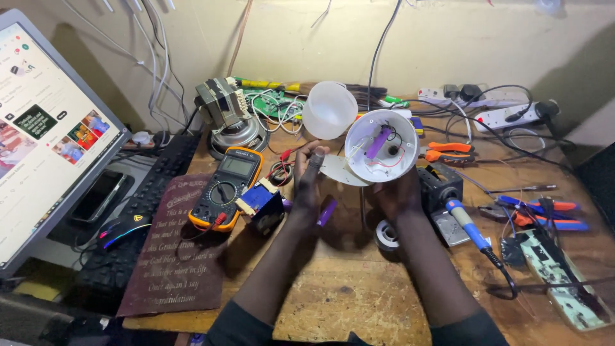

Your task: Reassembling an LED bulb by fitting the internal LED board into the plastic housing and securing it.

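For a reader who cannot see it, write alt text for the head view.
Two bare hands hold an opened white lamp housing over a wooden workbench: the right hand cups it, the left hand steadies a round white plate beside it. A translucent dome, yellow multimeter, soldering iron, pliers and monitor surround them.

Orange multimeter [225, 187], blue-handled soldering iron [469, 225], computer mouse [123, 229], keyboard [144, 198], monitor [45, 138].

Illumination even and fairly bright from above and front, with the monitor [45, 128] glowing overexposed at left, soft shadows cast on the wall [448, 45] and under both forearms, mild wide-angle bending at the edges, and focus generally sharp throughout.
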